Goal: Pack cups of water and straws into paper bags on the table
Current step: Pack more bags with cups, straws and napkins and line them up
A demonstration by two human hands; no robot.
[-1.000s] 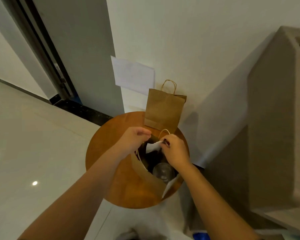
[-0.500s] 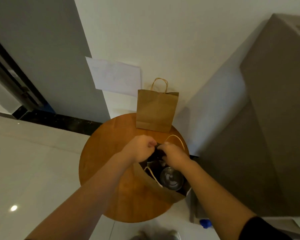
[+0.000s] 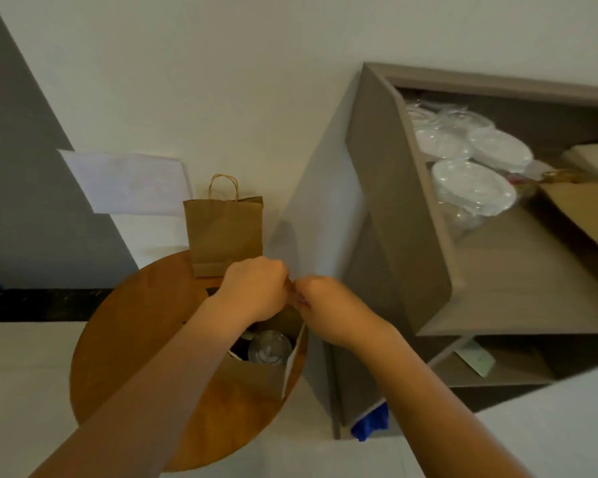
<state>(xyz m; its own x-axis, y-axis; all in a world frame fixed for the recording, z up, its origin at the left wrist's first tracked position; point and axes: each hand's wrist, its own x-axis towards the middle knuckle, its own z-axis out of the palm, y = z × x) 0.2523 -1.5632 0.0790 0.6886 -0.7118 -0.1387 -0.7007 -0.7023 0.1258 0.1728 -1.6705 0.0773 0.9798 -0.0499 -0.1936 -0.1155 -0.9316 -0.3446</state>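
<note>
Two hands: left hand (image 3: 256, 291) and right hand (image 3: 328, 307), fingers curled, knuckles together, pinching top edge of open paper bag (image 3: 256, 377) on round table (image 3: 125, 332); lidded cup (image 3: 269, 348) inside

Single head-worn view, steeply down and forward, close over round table (image 3: 125, 339) against wall (image 3: 256, 98).

I think I stand in the back corner of a small drink shop or café. Beside me a grey open shelf (image 3: 411, 236) keeps stacks of clear plastic lids (image 3: 470, 188) in wrapping and flat brown paper bags (image 3: 580, 212). A small round wooden table (image 3: 135, 322) stands against a plain white wall (image 3: 256, 81), on a pale glossy floor (image 3: 25, 374).
</note>
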